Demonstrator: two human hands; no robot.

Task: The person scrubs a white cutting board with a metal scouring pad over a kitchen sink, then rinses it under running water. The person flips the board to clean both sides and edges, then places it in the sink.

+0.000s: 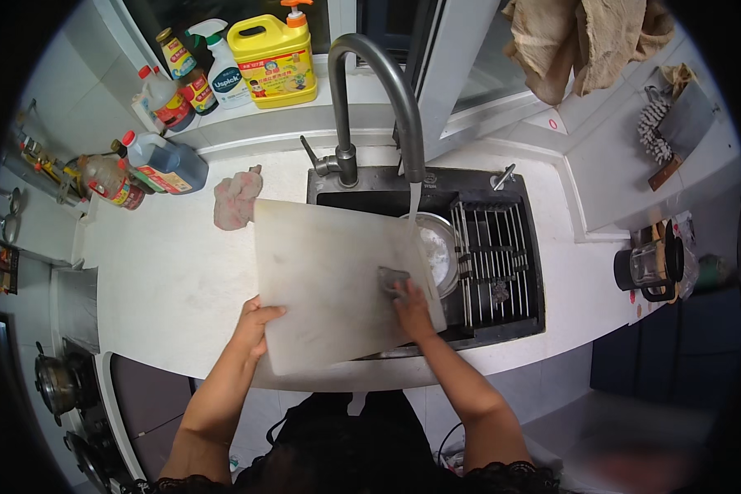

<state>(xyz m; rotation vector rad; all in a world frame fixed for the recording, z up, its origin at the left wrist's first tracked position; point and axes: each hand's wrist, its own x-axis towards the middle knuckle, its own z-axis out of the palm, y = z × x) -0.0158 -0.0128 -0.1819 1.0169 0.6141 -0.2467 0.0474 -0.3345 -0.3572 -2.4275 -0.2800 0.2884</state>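
Two hands are showing, one bare left hand (255,328) and one bare right hand (413,313). One wide, pale rectangular board (329,280), one small dark-grey cloth (389,277) and one crumpled pinkish-grey rag (237,198) are appearing. One arched grey metal faucet (341,107), one black rectangular sink (463,178), one round silvery bowl (434,218) and one barred metal rack (492,265) are showing too. One orange-pumped yellow plastic jug (276,66) and one green-headed white spray bottle (226,76) are standing.
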